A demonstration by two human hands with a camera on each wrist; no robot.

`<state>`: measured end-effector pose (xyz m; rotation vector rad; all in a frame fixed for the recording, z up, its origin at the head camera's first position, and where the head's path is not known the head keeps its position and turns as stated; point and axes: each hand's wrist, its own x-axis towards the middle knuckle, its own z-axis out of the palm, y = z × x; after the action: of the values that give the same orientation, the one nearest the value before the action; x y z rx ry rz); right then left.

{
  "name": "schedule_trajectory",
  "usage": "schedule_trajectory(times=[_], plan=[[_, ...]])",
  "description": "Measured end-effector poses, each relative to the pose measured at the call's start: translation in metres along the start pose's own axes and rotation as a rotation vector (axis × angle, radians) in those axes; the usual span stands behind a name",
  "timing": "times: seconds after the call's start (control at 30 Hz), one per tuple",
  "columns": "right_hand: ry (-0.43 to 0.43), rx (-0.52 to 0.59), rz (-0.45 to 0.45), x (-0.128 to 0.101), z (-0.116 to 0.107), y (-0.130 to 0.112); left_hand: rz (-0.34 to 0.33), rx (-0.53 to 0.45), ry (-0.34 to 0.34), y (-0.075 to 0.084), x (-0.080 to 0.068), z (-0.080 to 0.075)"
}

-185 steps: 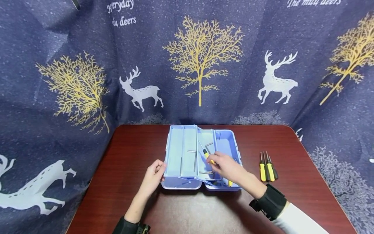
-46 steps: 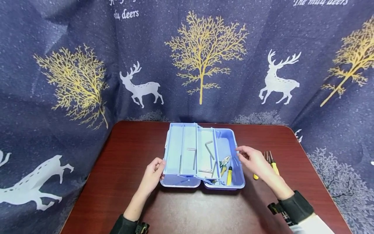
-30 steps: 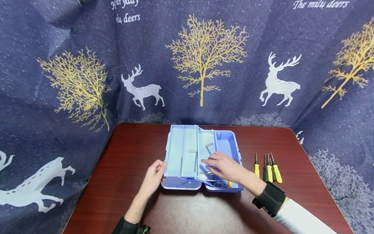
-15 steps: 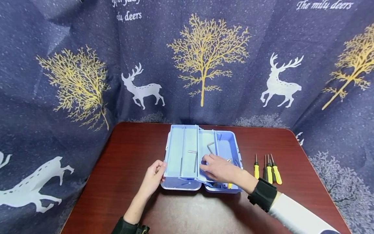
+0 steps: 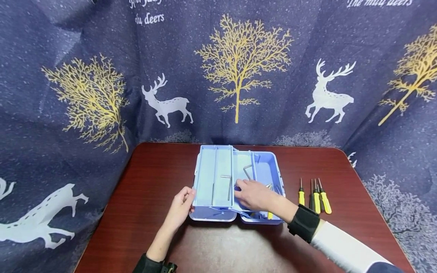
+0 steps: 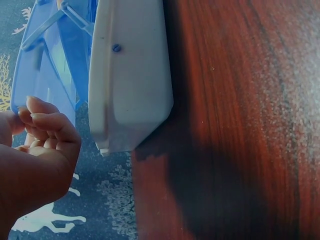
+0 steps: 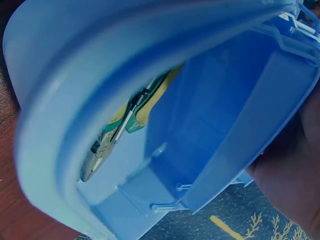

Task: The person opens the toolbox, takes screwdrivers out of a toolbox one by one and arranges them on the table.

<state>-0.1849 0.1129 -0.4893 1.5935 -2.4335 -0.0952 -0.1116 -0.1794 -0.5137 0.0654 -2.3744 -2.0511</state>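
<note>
A light blue toolbox stands unfolded on the table, its trays spread to the left. My left hand holds the left edge of the upper tray, thumb and bent fingers at the rim in the left wrist view. My right hand reaches into the middle tray, fingers pointing down; its fingertips, and anything between them, are hidden. One hex key lies just beyond that hand. Another hex key and a thin rod lie in the upper tray.
Pliers with green and yellow handles lie in the deep compartment, near a yellow handle. Several yellow and black screwdrivers lie on the table right of the box. A patterned curtain hangs behind.
Earlier my right hand held a screwdriver over the middle tray; another screwdriver now lies at the right. That hand went right, then came back into the middle tray. My left hand stayed.
</note>
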Motion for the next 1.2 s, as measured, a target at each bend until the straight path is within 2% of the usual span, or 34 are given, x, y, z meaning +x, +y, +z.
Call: schedule_trajectory(times=[0.4, 0.7, 0.87, 1.0, 1.2], plan=[[0.057, 0.078, -0.032, -0.0065, -0.0038, 0.0036, -0.002, -0.022, -0.006, 0.0016, -0.0023, 0.0009], [0.001, -0.002, -0.041, -0.0038, -0.0041, 0.0011, -0.006, -0.022, -0.013, 0.003, -0.0018, 0.0014], [-0.002, -0.017, -0.041, -0.0032, -0.0022, 0.0012, -0.004, -0.015, -0.009, 0.0028, -0.0011, 0.0007], [0.031, 0.022, -0.036, -0.005, 0.0005, 0.0015, -0.013, -0.016, -0.019, 0.0027, -0.002, 0.0006], [0.11, 0.139, -0.007, -0.0084, 0.0003, 0.0041, -0.019, -0.021, -0.009, 0.0026, -0.0015, 0.002]])
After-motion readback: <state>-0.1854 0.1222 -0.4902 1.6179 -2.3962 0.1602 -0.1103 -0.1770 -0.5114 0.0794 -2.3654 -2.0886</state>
